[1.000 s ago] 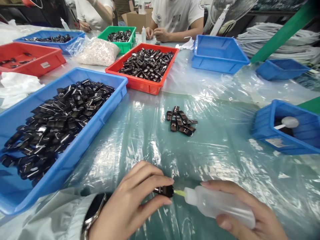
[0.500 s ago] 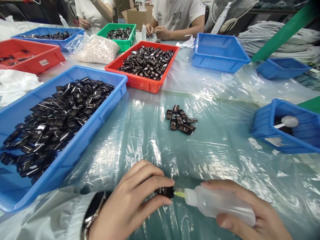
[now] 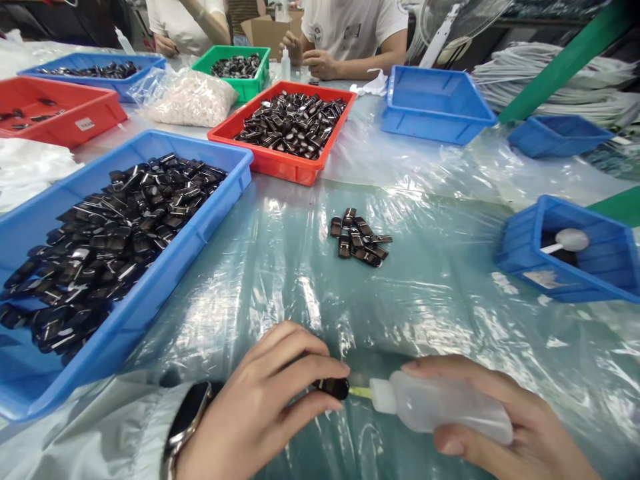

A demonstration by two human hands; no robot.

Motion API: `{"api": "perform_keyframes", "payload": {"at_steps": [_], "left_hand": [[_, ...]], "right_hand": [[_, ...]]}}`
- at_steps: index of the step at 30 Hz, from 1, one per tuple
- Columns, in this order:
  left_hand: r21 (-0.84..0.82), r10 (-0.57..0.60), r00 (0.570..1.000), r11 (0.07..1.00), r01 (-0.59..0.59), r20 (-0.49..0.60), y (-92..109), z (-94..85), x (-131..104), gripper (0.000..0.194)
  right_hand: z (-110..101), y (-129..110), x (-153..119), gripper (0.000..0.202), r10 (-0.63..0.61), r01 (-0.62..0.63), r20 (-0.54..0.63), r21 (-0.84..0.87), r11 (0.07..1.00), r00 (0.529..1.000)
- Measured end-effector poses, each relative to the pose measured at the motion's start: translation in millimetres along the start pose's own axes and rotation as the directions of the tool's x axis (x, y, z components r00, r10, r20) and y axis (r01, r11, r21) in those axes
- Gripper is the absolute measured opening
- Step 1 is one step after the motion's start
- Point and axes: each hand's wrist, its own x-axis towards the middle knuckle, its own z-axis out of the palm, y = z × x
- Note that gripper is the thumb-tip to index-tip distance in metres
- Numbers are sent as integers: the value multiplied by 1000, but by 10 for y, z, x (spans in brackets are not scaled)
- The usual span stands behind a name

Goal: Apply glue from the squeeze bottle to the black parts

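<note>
My left hand pinches a small glossy black part between thumb and fingers near the table's front edge. My right hand grips a translucent squeeze bottle lying sideways, and its yellow nozzle points at the black part, a short gap from it. A smartwatch sits on my left wrist. A small heap of the same black parts lies on the plastic sheet in the middle of the table.
A large blue tray full of black parts stands at left. A red tray of parts is beyond it, with green, red and blue trays farther back. Blue bins stand at right. Two other people's hands work at the far side.
The nozzle tip has drawn back slightly from the black part. Both hands stay in nearly the same place.
</note>
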Motion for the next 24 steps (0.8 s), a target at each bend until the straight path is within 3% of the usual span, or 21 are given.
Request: {"api": "perform_keyframes", "payload": {"at_steps": [4, 11, 15, 20, 24], "left_hand": [[18, -39, 999, 999, 39, 36, 16, -5, -9, 20], [-3, -116, 990, 993, 116, 80, 2, 8, -18, 16], [0, -132, 988, 991, 133, 83, 18, -19, -11, 19], [-112, -141, 988, 983, 147, 56, 25, -53, 15, 26], [-99, -179, 983, 978, 182, 44, 21, -43, 2, 26]], "right_hand": [[4, 26, -1, 25, -36, 35, 10, 58, 998, 999], [7, 57, -13, 28, -93, 93, -28, 10, 996, 995], [5, 60, -19, 26, -106, 106, -28, 25, 994, 994], [-15, 70, -22, 25, -111, 108, -63, -51, 993, 992], [-36, 95, -3, 25, -153, 153, -29, 6, 988, 988]]}}
